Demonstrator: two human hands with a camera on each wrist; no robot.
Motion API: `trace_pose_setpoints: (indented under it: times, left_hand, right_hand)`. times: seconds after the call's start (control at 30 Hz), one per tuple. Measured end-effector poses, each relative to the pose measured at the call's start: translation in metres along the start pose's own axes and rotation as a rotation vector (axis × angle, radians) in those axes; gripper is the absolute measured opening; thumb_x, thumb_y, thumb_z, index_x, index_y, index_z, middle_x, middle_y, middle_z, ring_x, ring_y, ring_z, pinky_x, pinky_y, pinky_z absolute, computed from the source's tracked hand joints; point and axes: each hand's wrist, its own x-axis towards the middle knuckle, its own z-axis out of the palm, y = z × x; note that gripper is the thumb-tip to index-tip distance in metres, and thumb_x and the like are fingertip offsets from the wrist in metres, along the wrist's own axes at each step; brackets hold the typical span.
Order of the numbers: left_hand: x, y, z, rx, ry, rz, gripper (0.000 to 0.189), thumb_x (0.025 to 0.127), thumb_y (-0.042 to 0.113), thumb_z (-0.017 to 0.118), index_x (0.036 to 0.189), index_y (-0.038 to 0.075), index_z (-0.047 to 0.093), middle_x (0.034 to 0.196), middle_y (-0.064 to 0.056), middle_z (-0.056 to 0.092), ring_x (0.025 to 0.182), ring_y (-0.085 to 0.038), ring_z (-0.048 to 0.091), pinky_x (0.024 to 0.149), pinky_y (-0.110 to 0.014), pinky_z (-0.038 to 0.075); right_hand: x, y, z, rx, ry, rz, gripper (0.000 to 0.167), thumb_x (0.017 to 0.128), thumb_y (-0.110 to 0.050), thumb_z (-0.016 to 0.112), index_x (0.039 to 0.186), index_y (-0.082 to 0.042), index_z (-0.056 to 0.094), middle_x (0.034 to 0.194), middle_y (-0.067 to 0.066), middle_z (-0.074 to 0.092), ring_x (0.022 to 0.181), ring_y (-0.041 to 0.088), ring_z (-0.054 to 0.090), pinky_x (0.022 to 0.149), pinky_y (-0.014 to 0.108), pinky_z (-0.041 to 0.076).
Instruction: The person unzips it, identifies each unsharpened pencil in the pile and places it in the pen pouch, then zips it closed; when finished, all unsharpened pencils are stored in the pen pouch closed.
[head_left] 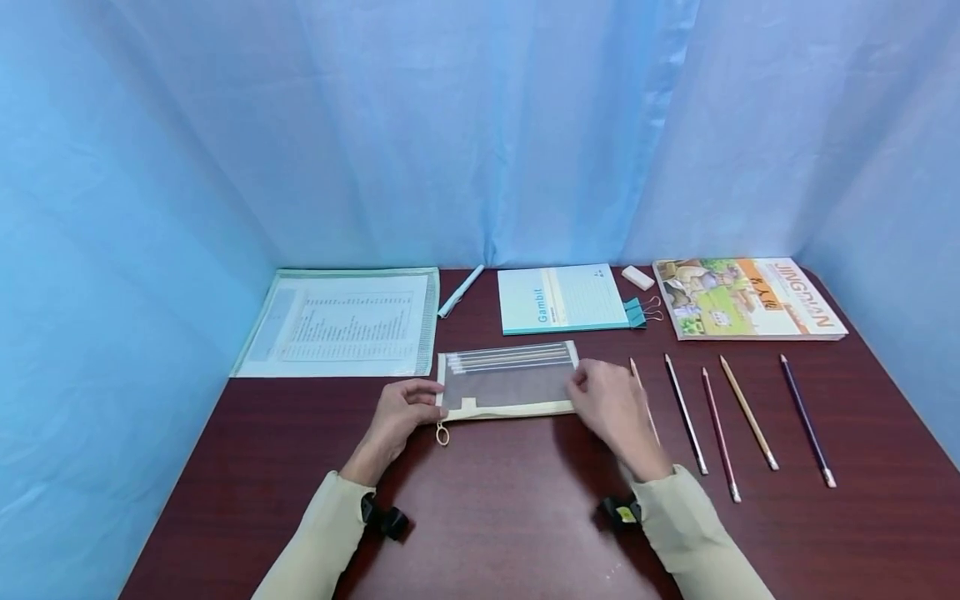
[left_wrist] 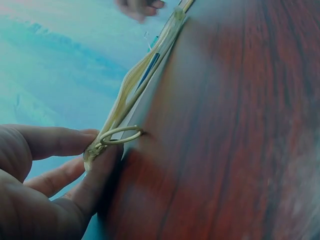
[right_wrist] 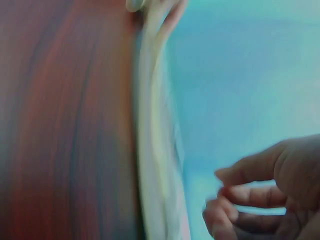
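A see-through zip pencil case with cream edging lies at the middle of the table, several pencils showing inside along its far side. My left hand pinches its near left corner, beside the ring-shaped zip pull. In the left wrist view, the zip edge bulges apart partway along. By the pouch's right end is my right hand. Its fingers are loosely bent in the right wrist view, apart from the pouch, with nothing visible between them.
Several loose pencils lie spread on the right. Along the back are a document pouch, a pen, a Gambit notebook, a teal binder clip, an eraser and a picture-covered book.
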Motion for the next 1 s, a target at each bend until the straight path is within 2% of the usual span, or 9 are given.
trace_pose_setpoints:
  times: [0.03,0.1,0.23,0.37,0.5,0.63,0.77,0.87,1.0]
  left_hand:
    - [0.000,0.000,-0.001,0.001,0.001,0.002,0.042,0.073,-0.010,0.073,0.114,-0.013,0.066,0.071,0.002,0.064,0.065,-0.007,0.059,0.063,-0.020,0.051]
    - [0.001,0.000,-0.001,0.001,0.009,0.004,0.041,0.073,-0.010,0.073,0.113,-0.013,0.066,0.071,0.003,0.064,0.064,-0.007,0.059,0.063,-0.020,0.051]
    - [0.004,-0.002,-0.001,-0.023,0.013,-0.001,0.039,0.073,-0.012,0.072,0.112,-0.012,0.067,0.070,0.004,0.064,0.065,-0.007,0.060,0.063,-0.020,0.052]
    - [0.004,-0.004,0.002,-0.029,0.002,-0.004,0.038,0.074,-0.011,0.072,0.112,-0.012,0.067,0.071,0.003,0.063,0.066,-0.007,0.060,0.063,-0.021,0.053]
    - [0.004,-0.004,0.004,-0.019,0.001,-0.005,0.038,0.075,-0.011,0.071,0.112,-0.012,0.067,0.071,0.003,0.062,0.065,-0.007,0.059,0.062,-0.021,0.053]
    - [0.005,-0.004,0.003,-0.014,0.001,-0.003,0.038,0.075,-0.010,0.072,0.113,-0.011,0.067,0.070,0.003,0.062,0.063,-0.007,0.058,0.061,-0.022,0.052]
    - [0.005,-0.004,0.000,-0.017,0.014,-0.021,0.037,0.074,-0.011,0.073,0.111,-0.009,0.068,0.070,0.004,0.062,0.062,-0.008,0.058,0.060,-0.023,0.051]
    - [0.006,-0.004,0.000,-0.024,0.013,-0.025,0.037,0.074,-0.011,0.073,0.110,-0.009,0.069,0.070,0.003,0.062,0.062,-0.008,0.058,0.060,-0.023,0.052]
    - [0.006,-0.004,0.002,-0.042,0.006,-0.021,0.037,0.074,-0.013,0.073,0.110,-0.011,0.068,0.070,0.002,0.063,0.062,-0.008,0.059,0.059,-0.022,0.052]
  right_hand:
    - [-0.003,-0.011,0.003,0.047,-0.027,-0.056,0.008,0.086,-0.017,0.067,0.080,-0.014,0.071,0.076,0.004,0.071,0.067,0.020,0.065,0.058,0.036,0.050]
    - [-0.010,-0.033,0.013,0.195,-0.167,-0.175,0.009,0.086,-0.014,0.067,0.089,-0.010,0.074,0.077,0.003,0.073,0.067,0.014,0.065,0.061,0.030,0.052]
    - [-0.019,-0.068,0.044,0.460,-0.503,-0.255,0.025,0.087,-0.009,0.066,0.110,-0.004,0.073,0.070,0.004,0.072,0.055,0.010,0.063,0.054,0.024,0.050]
    - [-0.021,-0.086,0.069,0.520,-0.572,-0.251,0.034,0.082,-0.002,0.065,0.115,-0.002,0.071,0.059,0.006,0.067,0.044,0.010,0.059,0.047,0.024,0.047]
    - [-0.022,-0.095,0.080,0.501,-0.520,-0.242,0.020,0.081,-0.003,0.067,0.100,-0.002,0.074,0.056,0.004,0.065,0.043,0.004,0.053,0.048,0.021,0.044]
    - [-0.022,-0.101,0.079,0.313,-0.277,-0.260,0.004,0.083,-0.013,0.072,0.081,-0.015,0.075,0.065,-0.003,0.068,0.054,0.006,0.056,0.051,0.022,0.042]
    - [-0.023,-0.103,0.077,0.129,-0.049,-0.299,0.006,0.085,-0.018,0.076,0.081,-0.020,0.079,0.077,-0.004,0.074,0.066,0.015,0.067,0.054,0.028,0.048]
    - [-0.021,-0.100,0.076,0.104,0.010,-0.334,0.007,0.083,-0.014,0.076,0.079,-0.018,0.080,0.076,-0.003,0.076,0.068,0.016,0.069,0.057,0.030,0.051]
    - [-0.015,-0.093,0.072,0.153,0.014,-0.318,0.010,0.080,-0.008,0.075,0.076,-0.015,0.079,0.071,-0.002,0.074,0.064,0.013,0.067,0.058,0.027,0.051]
